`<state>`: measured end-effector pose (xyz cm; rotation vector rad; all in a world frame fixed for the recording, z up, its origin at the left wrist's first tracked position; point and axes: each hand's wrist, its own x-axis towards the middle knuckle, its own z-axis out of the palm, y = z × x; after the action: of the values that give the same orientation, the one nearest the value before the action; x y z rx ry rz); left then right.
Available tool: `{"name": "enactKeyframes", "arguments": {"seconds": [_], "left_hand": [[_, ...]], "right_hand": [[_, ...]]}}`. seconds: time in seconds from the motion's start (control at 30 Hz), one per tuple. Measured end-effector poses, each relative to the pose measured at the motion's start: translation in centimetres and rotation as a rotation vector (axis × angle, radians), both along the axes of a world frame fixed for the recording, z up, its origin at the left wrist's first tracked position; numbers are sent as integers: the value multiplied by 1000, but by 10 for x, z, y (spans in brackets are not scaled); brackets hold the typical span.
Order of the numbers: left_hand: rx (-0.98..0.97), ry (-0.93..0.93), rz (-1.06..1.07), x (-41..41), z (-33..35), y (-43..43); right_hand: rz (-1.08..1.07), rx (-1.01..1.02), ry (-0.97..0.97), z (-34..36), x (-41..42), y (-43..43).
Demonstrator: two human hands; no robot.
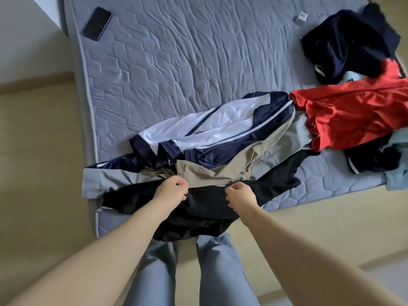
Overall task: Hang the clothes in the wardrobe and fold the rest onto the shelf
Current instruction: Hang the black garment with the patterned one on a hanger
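A black garment (pixel 205 206) lies over the near corner of the grey quilted mattress (pixel 176 62) and hangs off its edge. My left hand (pixel 172 191) grips its upper edge on the left, and my right hand (pixel 239 195) grips the same edge on the right. Behind it lie a beige garment (pixel 220 171), a navy and white track jacket (pixel 209 127) and a pale grey piece (pixel 103 177). A red garment (pixel 348 115) is spread at the right.
A dark navy heap (pixel 346 40) sits at the mattress's far right, with light blue clothes (pixel 397 173) at the right edge. A black phone (pixel 97 23) lies at the far left corner, a small white object (pixel 302 17) at the far right. Beige floor (pixel 44 151) surrounds the mattress.
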<state>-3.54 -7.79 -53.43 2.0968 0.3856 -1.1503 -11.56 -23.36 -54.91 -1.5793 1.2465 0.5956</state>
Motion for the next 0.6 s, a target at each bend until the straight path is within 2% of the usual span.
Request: {"name": "enactKeyframes", "arguments": {"seconds": [0.23, 0.33, 0.43, 0.53, 0.6], "left_hand": [[207, -120, -415, -16, -63, -28], [177, -182, -663, -32, -96, -36], [207, -218, -886, -47, -124, -40], [332, -147, -865, -56, -148, -40], [391, -191, -848, -58, -158, -40]], "right_hand": [[150, 11, 100, -66, -18, -31], [520, -195, 181, -97, -31, -41], [780, -413, 124, -120, -39, -48], [811, -437, 190, -143, -46, -62], [844, -450, 223, -153, -49, -69]]}}
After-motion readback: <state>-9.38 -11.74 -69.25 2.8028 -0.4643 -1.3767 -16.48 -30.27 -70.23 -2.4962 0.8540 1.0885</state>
